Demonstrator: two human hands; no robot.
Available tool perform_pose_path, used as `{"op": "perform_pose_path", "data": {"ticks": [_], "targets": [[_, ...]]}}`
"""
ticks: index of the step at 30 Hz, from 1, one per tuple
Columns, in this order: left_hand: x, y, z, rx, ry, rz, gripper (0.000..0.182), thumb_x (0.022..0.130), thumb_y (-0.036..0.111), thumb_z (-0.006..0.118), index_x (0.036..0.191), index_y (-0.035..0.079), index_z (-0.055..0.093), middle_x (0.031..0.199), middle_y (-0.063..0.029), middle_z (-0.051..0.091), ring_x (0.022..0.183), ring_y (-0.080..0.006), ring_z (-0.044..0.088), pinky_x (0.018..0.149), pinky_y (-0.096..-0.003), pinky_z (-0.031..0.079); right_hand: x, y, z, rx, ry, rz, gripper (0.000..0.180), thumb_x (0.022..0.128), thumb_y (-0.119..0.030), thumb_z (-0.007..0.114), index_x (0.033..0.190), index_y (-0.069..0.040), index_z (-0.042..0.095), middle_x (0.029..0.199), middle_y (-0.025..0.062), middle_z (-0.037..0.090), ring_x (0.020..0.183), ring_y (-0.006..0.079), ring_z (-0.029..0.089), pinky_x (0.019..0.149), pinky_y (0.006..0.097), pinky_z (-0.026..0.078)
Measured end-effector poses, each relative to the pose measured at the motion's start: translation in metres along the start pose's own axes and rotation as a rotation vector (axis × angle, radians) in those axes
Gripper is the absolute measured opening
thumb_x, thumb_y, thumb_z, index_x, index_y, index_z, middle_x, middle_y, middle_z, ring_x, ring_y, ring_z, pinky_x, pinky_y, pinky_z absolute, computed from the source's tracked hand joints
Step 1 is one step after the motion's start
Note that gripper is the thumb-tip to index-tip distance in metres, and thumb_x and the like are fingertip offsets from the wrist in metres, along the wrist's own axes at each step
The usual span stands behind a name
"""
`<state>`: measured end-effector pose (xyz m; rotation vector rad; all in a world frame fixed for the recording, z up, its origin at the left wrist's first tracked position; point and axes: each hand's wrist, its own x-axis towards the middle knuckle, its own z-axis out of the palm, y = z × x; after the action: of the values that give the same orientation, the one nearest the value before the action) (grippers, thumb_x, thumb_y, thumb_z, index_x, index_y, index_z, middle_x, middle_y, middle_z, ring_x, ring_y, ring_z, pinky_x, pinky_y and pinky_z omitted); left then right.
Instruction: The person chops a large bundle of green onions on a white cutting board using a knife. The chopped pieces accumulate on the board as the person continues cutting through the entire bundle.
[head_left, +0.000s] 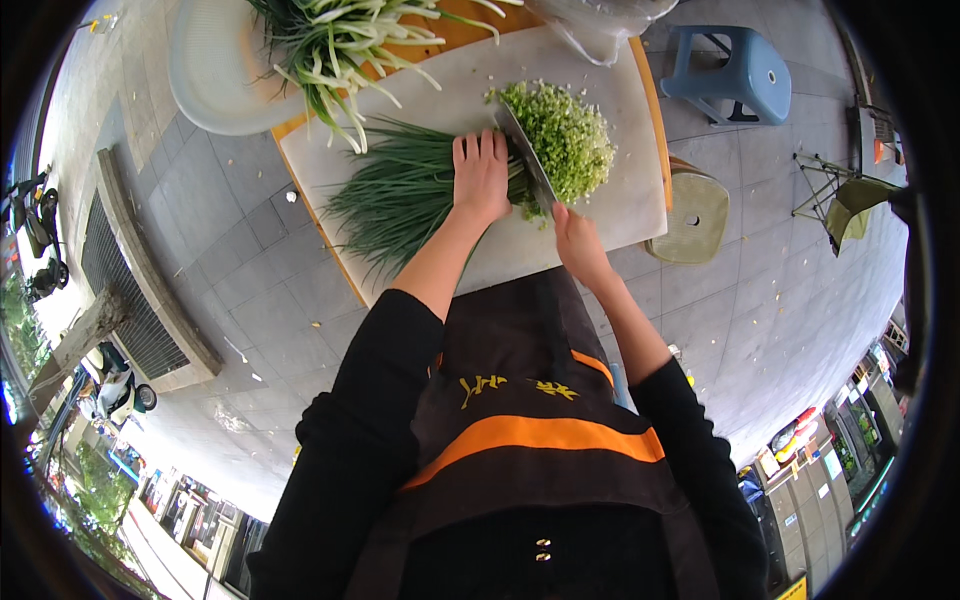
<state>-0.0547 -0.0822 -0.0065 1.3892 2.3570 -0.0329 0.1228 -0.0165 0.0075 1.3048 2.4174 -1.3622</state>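
Observation:
My left hand (481, 174) presses down on a bunch of green onions (401, 187) whose long green leaves fan out to the left over a white cutting board (517, 259). The handle of a wide-bladed knife is gripped in my right hand (579, 238). Just right of my left fingers, the knife's blade (529, 159) stands slanting across the cut end of the bunch. Against the blade's right side lies a heap of chopped green onion (566, 142), pale green and white, with a few bits scattered around it.
More whole green onions (345, 60) lie at the board's far left, beside a white plastic basket (217, 75). A clear plastic bag (600, 19) is at the far edge. A blue stool (750, 75), an olive stool (694, 217) and a folding chair (855, 206) stand to the right.

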Motion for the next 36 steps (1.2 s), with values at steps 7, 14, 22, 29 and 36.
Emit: {"op": "perform_pose_path", "data": {"ticks": [7,14,22,29,36], "targets": [[-0.002,0.001,0.006,-0.025,0.096,-0.04,0.108,0.046,0.029,0.087,0.133,-0.006,0.033,0.13,-0.0196,0.041,0.124,-0.0333,0.04,0.112,-0.0401,0.025,0.006,0.011,0.041,0.012,0.189,-0.062,0.043,0.1,-0.03,0.047,0.074,0.003,0.053,0.061,0.0276,0.056,0.058,0.0479,0.055,0.051,0.0522,0.042],[0.002,0.001,0.002,-0.035,0.038,-0.033,0.105,0.044,0.025,0.086,0.131,-0.007,0.036,0.124,-0.02,0.045,0.12,-0.0341,0.042,0.11,-0.0413,0.027,-0.009,-0.014,-0.005,0.108,0.102,-0.017,0.04,0.1,-0.028,0.048,0.076,0.003,0.053,0.062,0.0272,0.055,0.059,0.0475,0.054,0.051,0.0495,0.041],[0.001,0.001,0.006,-0.03,0.118,-0.032,0.096,0.043,0.023,0.086,0.124,-0.005,0.043,0.12,-0.018,0.047,0.116,-0.0332,0.043,0.108,-0.0418,0.029,-0.035,-0.016,-0.009,0.002,0.037,0.044,0.04,0.1,-0.025,0.047,0.074,0.006,0.052,0.066,0.0309,0.056,0.065,0.0494,0.056,0.055,0.0512,0.043],[0.002,-0.001,0.008,-0.034,0.106,-0.005,0.094,0.044,0.024,0.085,0.124,-0.005,0.043,0.12,-0.0176,0.046,0.117,-0.0331,0.043,0.109,-0.0421,0.027,0.018,-0.008,0.035,-0.034,0.108,-0.034,0.045,0.099,-0.031,0.047,0.073,0.005,0.053,0.065,0.0306,0.057,0.064,0.051,0.056,0.057,0.055,0.044],[-0.004,0.001,0.004,-0.043,0.095,-0.013,0.086,0.054,0.018,0.078,0.127,-0.008,0.04,0.121,-0.019,0.045,0.119,-0.0346,0.041,0.112,-0.0443,0.023,-0.004,-0.011,0.019,0.176,0.176,-0.013,0.039,0.1,-0.026,0.047,0.074,0.002,0.052,0.062,0.0266,0.055,0.058,0.047,0.055,0.051,0.0508,0.04]]}}
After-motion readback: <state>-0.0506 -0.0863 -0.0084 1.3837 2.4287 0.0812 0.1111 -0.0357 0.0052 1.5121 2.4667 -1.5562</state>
